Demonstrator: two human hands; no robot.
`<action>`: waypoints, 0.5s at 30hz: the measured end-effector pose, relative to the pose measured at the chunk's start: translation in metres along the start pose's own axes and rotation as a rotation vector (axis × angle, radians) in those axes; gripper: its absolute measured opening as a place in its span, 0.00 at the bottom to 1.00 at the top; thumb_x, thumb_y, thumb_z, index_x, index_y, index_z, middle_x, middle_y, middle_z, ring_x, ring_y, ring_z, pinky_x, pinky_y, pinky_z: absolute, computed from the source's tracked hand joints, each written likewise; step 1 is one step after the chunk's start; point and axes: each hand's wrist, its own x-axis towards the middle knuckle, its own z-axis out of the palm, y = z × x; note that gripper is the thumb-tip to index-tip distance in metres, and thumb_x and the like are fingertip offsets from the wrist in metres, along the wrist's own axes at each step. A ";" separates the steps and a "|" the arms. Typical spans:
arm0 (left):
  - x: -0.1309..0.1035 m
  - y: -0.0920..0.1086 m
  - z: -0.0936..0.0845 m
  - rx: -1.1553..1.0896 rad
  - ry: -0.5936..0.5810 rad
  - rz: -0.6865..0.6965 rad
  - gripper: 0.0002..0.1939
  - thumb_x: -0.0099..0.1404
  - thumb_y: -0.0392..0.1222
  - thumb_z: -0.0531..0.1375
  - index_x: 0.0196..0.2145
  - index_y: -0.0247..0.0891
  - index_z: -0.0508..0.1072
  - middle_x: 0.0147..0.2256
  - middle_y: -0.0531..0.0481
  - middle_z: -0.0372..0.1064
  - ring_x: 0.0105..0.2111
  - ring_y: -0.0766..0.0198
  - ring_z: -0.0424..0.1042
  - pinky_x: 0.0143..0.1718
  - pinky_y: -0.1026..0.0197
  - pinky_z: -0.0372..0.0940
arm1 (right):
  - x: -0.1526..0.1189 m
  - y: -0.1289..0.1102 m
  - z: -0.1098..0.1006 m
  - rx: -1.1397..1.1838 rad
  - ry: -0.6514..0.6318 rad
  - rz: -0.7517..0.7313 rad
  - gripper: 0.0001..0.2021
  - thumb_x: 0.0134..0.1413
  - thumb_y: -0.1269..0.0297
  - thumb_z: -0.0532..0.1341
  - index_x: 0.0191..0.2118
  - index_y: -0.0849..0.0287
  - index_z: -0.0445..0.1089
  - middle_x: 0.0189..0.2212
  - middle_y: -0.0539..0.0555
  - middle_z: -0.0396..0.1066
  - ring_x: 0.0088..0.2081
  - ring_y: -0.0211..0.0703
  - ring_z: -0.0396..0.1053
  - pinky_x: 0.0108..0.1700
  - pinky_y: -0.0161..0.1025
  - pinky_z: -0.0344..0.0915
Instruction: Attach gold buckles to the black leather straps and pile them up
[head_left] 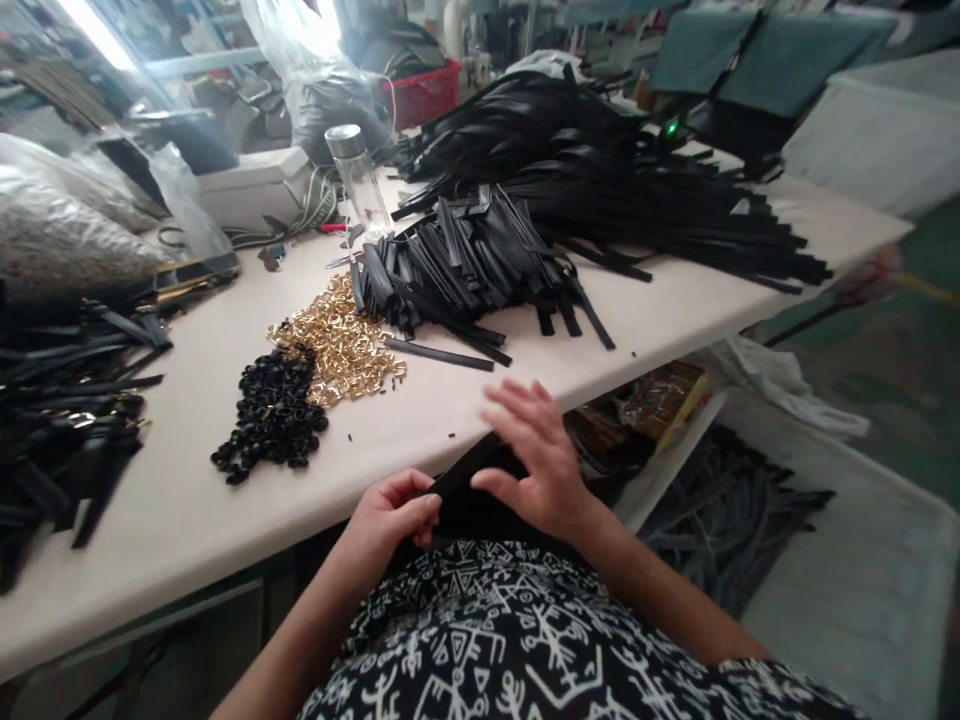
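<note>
My left hand [405, 507] pinches the near end of a black strap [469, 468] just off the table's front edge. My right hand [534, 455] is raised beside the strap with its fingers apart and slightly blurred. Beyond my hands, a pile of gold buckles [337, 345] touches a heap of small black loops [274, 415] on the table [397, 420]. Behind them lies a stack of short black straps [472, 260], with one loose strap [439, 353] in front.
Long black straps [562, 160] cover the back of the table. A glass bottle [360, 180] stands near the middle. More black straps [67, 400] lie at the left. A white bin [862, 540] holding dark strips is below right.
</note>
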 end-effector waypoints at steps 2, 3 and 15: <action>-0.001 0.003 0.000 0.018 0.000 0.005 0.13 0.53 0.46 0.70 0.28 0.36 0.73 0.20 0.55 0.67 0.17 0.71 0.61 0.21 0.68 0.57 | 0.006 -0.007 -0.007 -0.193 -0.238 -0.122 0.16 0.63 0.55 0.66 0.54 0.51 0.70 0.58 0.53 0.66 0.66 0.57 0.52 0.70 0.63 0.30; -0.001 0.004 0.000 0.033 0.005 0.014 0.13 0.53 0.46 0.70 0.28 0.36 0.73 0.19 0.56 0.67 0.17 0.71 0.61 0.20 0.69 0.56 | 0.010 -0.012 -0.009 -0.265 -0.308 -0.127 0.14 0.61 0.59 0.68 0.50 0.52 0.72 0.57 0.53 0.68 0.66 0.57 0.52 0.69 0.64 0.28; -0.005 0.008 -0.007 -0.096 0.014 0.115 0.09 0.55 0.43 0.69 0.30 0.35 0.76 0.19 0.54 0.66 0.18 0.71 0.61 0.20 0.70 0.55 | 0.023 -0.022 0.022 0.136 -0.431 -0.067 0.11 0.62 0.60 0.67 0.49 0.55 0.74 0.41 0.53 0.76 0.43 0.48 0.73 0.54 0.46 0.64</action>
